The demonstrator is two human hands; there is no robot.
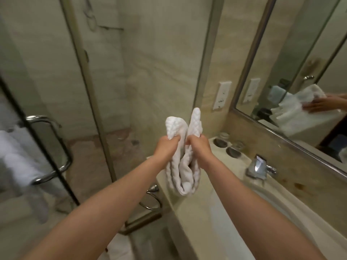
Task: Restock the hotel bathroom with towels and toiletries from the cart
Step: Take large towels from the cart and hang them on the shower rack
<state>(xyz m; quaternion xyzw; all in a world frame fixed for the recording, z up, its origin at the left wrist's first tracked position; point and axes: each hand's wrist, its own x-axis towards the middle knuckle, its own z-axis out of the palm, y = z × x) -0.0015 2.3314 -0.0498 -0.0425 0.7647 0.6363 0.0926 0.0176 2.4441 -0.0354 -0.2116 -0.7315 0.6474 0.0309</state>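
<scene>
A small white textured towel [185,166] hangs bunched between both hands, in front of me above the left end of the vanity counter [189,207]. My left hand [166,147] grips its left fold and my right hand [199,147] grips its right fold, fists close together. Two loose ends of the towel stick up above the fists; the rest droops down to just above the counter edge. A chrome towel ring [152,198] is fixed on the counter's side, below the towel.
A chrome faucet [258,167] and basin [281,212] lie to the right. Glasses on a tray [228,145] stand at the counter's far corner. A framed mirror [300,72] hangs above. The glass shower door with chrome handle [49,149] stands left, white towels [18,162] behind it.
</scene>
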